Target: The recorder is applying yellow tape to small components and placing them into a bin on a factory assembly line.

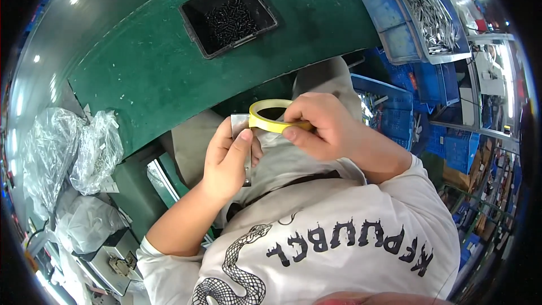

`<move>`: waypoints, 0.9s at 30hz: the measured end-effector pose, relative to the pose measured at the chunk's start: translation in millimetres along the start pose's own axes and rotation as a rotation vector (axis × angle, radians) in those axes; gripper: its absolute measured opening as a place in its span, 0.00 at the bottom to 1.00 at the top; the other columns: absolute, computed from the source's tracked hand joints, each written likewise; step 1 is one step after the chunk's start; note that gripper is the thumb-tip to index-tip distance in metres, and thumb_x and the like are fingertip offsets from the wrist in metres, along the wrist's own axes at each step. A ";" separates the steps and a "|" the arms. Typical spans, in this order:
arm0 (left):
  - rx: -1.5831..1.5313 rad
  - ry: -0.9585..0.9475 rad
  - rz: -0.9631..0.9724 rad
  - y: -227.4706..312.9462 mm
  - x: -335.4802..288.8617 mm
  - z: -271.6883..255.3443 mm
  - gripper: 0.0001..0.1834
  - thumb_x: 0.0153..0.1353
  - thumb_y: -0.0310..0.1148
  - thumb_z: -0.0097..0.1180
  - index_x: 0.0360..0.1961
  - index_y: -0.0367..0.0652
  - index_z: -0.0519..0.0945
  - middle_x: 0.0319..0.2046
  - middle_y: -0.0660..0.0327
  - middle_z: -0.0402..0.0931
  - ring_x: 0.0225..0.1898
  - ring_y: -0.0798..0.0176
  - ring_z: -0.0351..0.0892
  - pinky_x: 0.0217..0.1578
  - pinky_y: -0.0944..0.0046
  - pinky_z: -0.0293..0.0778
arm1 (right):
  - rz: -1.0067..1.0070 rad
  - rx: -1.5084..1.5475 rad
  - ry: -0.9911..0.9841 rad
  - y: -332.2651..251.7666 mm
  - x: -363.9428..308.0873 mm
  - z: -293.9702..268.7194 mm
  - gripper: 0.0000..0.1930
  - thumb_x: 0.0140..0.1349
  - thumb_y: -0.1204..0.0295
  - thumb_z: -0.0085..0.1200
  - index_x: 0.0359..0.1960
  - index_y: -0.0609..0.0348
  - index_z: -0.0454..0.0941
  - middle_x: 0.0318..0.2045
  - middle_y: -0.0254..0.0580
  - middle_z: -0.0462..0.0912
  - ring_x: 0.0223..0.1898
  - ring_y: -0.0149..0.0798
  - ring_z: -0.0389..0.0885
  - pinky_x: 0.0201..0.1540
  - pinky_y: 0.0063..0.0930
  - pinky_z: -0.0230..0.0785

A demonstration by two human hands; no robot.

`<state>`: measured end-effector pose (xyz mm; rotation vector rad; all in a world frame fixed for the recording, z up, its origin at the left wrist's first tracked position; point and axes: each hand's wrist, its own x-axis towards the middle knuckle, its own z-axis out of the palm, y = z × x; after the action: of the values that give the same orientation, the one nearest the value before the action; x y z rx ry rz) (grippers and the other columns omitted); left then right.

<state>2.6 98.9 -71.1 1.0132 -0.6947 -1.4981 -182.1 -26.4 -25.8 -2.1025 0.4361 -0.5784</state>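
Note:
My left hand (228,155) is closed round a flat, shiny metal plate (241,120) with small holes near its lower end. Its thumb presses on the plate's face. In my right hand (320,126) is a roll of yellow tape (265,123), pinched between thumb and fingers at its right side. The roll's left edge touches or nearly touches the plate's upper right edge; whether tape sticks to the plate I cannot tell. Both hands are above my lap, in front of the green table's near edge.
On the green table (147,85) stands a black bin (200,39) of small black cylindrical parts. Clear plastic bags (96,152) lie at the left. A blue crate (398,39) with long metal pieces stands at the far right, above more blue baskets (398,127).

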 end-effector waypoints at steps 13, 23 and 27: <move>0.051 0.103 -0.021 10.6 -0.4 9.8 0.11 0.74 0.32 0.41 0.45 0.36 0.72 0.23 0.65 0.70 0.22 0.74 0.66 0.25 0.71 0.65 | 0.009 -0.069 -0.032 0.7 4.1 4.3 0.10 0.59 0.68 0.60 0.30 0.59 0.73 0.16 0.36 0.72 0.17 0.41 0.68 0.22 0.33 0.59; 0.147 0.083 -0.054 7.9 -1.7 5.2 0.13 0.73 0.39 0.43 0.37 0.41 0.73 0.24 0.63 0.73 0.21 0.71 0.71 0.19 0.72 0.64 | 0.027 -0.084 -0.044 -0.1 2.4 5.0 0.09 0.59 0.68 0.60 0.30 0.59 0.73 0.16 0.37 0.71 0.18 0.42 0.69 0.23 0.34 0.59; 0.163 0.141 -0.104 11.0 -1.9 8.3 0.17 0.73 0.42 0.42 0.31 0.42 0.73 0.17 0.62 0.72 0.14 0.70 0.69 0.15 0.72 0.61 | 0.029 -0.064 -0.061 -0.1 1.6 5.3 0.09 0.59 0.68 0.60 0.30 0.59 0.74 0.17 0.38 0.71 0.18 0.43 0.69 0.23 0.34 0.59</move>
<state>0.3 97.8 -57.4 1.2828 -0.6803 -1.4602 -177.8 -23.7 -28.0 -2.1650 0.4551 -0.4878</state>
